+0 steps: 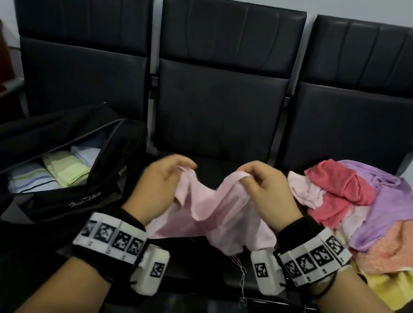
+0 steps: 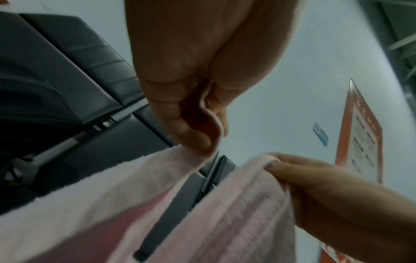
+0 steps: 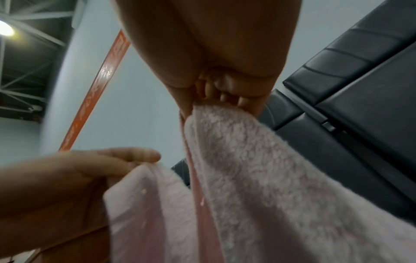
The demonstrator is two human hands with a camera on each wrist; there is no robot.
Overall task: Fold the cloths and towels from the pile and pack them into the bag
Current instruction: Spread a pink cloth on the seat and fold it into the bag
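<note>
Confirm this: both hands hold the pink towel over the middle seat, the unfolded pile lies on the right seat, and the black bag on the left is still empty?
Not empty: in the head view the black bag already holds folded towels. The rest stands.

Both hands raised, close together, fingers curled.
Left hand (image 1: pixel 166 174) and right hand (image 1: pixel 266 186) each pinch fabric at the fingertips.

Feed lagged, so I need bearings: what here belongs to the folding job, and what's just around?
Job: pink towel, pinched by left hand and right hand; pile; black bag.
Around: black seats; orange wall sign.
</note>
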